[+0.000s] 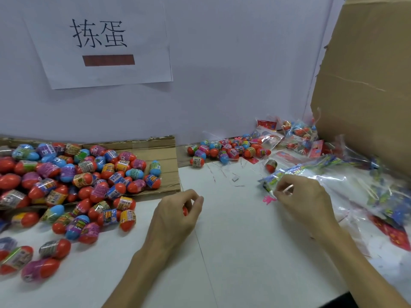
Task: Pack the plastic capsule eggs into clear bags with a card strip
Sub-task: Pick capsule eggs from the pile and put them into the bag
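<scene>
We look down on a white surface (233,241) and take the flattened cardboard sheet (155,156) at its far left as our landmark. A large pile of capsule eggs (77,174), mostly red halves joined to blue, purple or yellow halves and banded with printed shrink labels, covers the sheet and spills off its near edge onto the surface. Just off the sheet's near right corner we see the left hand (178,210), knuckles up and fingers curled inward against the thumb. A red capsule egg (185,211) shows only as a sliver between those fingers. Farther right of the sheet, the right hand (300,196) pinches the edge of a clear bag (270,181) between thumb and fingertips. The bag's printed card strip lies at the end nearest the sheet, and the bag rests on the surface. A small pink scrap (268,199) lies just beside this hand on the sheet's side. Beyond the sheet's right edge, against the wall, sits a smaller cluster of eggs (222,150), with a lone egg (270,166) near it. Filled bags (295,134) lie farther right along the wall. A heap of empty bags (355,178) lies farthest from the sheet, at the foot of a tall cardboard box (367,85). A paper sign (100,41) hangs on the wall above the sheet.
</scene>
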`<state>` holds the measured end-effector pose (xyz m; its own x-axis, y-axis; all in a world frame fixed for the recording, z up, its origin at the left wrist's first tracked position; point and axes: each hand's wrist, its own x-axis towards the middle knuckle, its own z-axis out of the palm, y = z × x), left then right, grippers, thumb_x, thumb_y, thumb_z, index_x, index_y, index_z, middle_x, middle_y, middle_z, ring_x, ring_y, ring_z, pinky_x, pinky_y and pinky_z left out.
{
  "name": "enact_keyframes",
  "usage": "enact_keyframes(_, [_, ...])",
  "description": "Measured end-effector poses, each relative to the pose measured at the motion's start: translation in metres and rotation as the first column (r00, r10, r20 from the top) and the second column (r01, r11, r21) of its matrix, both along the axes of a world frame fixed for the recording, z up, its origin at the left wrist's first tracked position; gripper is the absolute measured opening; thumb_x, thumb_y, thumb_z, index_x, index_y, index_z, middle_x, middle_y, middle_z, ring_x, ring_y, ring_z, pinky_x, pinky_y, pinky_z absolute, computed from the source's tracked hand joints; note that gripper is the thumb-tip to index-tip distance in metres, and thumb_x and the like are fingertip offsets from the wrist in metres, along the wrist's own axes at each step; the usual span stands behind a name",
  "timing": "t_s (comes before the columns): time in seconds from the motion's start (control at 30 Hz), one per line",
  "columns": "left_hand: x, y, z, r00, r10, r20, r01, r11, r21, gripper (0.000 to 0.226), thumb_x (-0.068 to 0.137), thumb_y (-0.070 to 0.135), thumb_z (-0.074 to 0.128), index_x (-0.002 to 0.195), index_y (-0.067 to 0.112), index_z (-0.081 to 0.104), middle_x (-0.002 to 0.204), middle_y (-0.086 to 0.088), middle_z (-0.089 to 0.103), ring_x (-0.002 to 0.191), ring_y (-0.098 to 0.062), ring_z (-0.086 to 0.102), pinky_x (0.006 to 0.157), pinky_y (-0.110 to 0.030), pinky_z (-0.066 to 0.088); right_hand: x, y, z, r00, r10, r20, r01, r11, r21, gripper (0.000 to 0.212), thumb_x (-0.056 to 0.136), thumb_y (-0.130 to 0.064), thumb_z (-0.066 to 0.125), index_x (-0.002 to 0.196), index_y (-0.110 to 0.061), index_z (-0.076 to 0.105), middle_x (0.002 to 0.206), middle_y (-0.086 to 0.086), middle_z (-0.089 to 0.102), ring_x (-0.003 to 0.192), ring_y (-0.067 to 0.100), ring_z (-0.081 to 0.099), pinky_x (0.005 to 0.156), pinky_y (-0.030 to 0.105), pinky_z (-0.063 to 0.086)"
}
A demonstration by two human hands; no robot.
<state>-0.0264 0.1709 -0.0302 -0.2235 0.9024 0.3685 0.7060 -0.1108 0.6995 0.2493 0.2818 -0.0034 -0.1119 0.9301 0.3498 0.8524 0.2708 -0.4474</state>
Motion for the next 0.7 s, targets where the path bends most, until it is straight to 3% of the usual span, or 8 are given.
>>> enact_keyframes(0.2, [-0.002, 0.001, 0.000, 0.999, 0.022, 0.041, -0.022, 1.000, -0.004, 0.021, 0.101, 0.032, 0.062, 0.088, 0.020, 0.074, 0.080, 0.006, 0.072, 0.078, -0.012, 0.066, 0.068, -0.032, 0.056, 0.008, 0.001, -0.002, 0.997, -0.071, -0.020, 0.069, 0.994, -0.085, 0.016, 0.081, -0.038, 0.074, 0.069, -0.033, 0.065, 0.075, -0.018, 0.067, 0.077, 0.016, 0.065, 0.065, 0.032, 0.049])
enact_keyframes(0.27, [-0.003, 0.002, -0.001, 0.999, 0.013, 0.042, -0.012, 1.000, -0.018, 0.020, 0.101, 0.033, 0.062, 0.087, 0.022, 0.073, 0.079, 0.006, 0.071, 0.077, -0.012, 0.065, 0.067, -0.028, 0.053, 0.010, 0.000, 0.003, 0.998, -0.049, -0.029, 0.047, 0.995, -0.085, 0.015, 0.085, -0.036, 0.071, 0.071, -0.034, 0.067, 0.079, -0.019, 0.069, 0.079, 0.014, 0.066, 0.068, 0.034, 0.052])
enact_keyframes(0.37, [-0.005, 0.003, 0.000, 0.995, -0.031, 0.092, 0.039, 0.996, -0.082, 0.017, 0.099, 0.035, 0.064, 0.087, 0.028, 0.073, 0.079, 0.009, 0.071, 0.076, -0.008, 0.063, 0.065, -0.018, 0.047, 0.004, -0.003, 0.018, 0.998, 0.036, -0.056, -0.033, 0.999, 0.037, 0.017, 0.090, -0.026, 0.073, 0.076, -0.035, 0.070, 0.083, -0.016, 0.071, 0.079, 0.009, 0.065, 0.070, 0.033, 0.052])
enact_keyframes(0.43, [-0.006, 0.005, 0.002, 0.984, -0.070, 0.161, 0.088, 0.991, -0.105, 0.012, 0.097, 0.036, 0.069, 0.086, 0.036, 0.073, 0.078, 0.013, 0.070, 0.077, -0.004, 0.062, 0.063, -0.012, 0.042, -0.010, -0.007, 0.035, 0.971, 0.192, -0.145, -0.171, 0.974, 0.146, 0.011, 0.089, -0.020, 0.077, 0.081, -0.027, 0.075, 0.081, -0.015, 0.071, 0.075, 0.006, 0.064, 0.066, 0.021, 0.048])
enact_keyframes(0.5, [-0.009, 0.005, 0.005, 0.957, -0.098, 0.273, 0.135, 0.983, -0.121, 0.008, 0.090, 0.049, 0.073, 0.094, 0.043, 0.074, 0.084, 0.021, 0.069, 0.082, 0.000, 0.062, 0.064, -0.010, 0.043, -0.031, -0.012, 0.055, 0.876, 0.375, -0.305, -0.336, 0.926, 0.173, 0.008, 0.088, -0.021, 0.077, 0.082, -0.027, 0.077, 0.076, -0.012, 0.072, 0.071, 0.008, 0.067, 0.062, 0.013, 0.049])
enact_keyframes(0.57, [-0.015, 0.003, 0.008, 0.913, -0.125, 0.388, 0.181, 0.977, -0.111, 0.042, 0.075, 0.071, 0.067, 0.110, 0.048, 0.070, 0.087, 0.024, 0.067, 0.090, 0.004, 0.062, 0.068, -0.008, 0.043, -0.056, -0.017, 0.073, 0.661, 0.517, -0.544, -0.540, 0.831, 0.134, 0.006, 0.088, -0.026, 0.079, 0.083, -0.026, 0.079, 0.076, -0.003, 0.075, 0.066, 0.014, 0.070, 0.058, 0.020, 0.055])
enact_keyframes(0.63, [-0.020, 0.003, 0.011, 0.860, -0.140, 0.490, 0.212, 0.973, -0.093, 0.070, 0.064, 0.083, 0.066, 0.123, 0.046, 0.066, 0.082, 0.023, 0.063, 0.077, 0.001, 0.060, 0.062, -0.010, 0.042, -0.082, -0.018, 0.083, 0.399, 0.498, -0.770, -0.707, 0.702, 0.088, 0.010, 0.082, -0.029, 0.083, 0.083, -0.020, 0.080, 0.077, 0.006, 0.075, 0.066, 0.020, 0.071, 0.057, 0.025, 0.056])
enact_keyframes(0.7, [-0.025, 0.002, 0.011, 0.779, -0.169, 0.604, 0.250, 0.967, -0.052, 0.079, 0.064, 0.081, 0.070, 0.130, 0.038, 0.066, 0.081, 0.017, 0.058, 0.056, -0.004, 0.045, 0.054, -0.011, 0.036, -0.107, -0.013, 0.083, 0.274, 0.387, -0.880, -0.792, 0.610, 0.022, 0.016, 0.075, -0.032, 0.082, 0.081, -0.017, 0.079, 0.077, 0.009, 0.073, 0.065, 0.020, 0.069, 0.055, 0.026, 0.055])
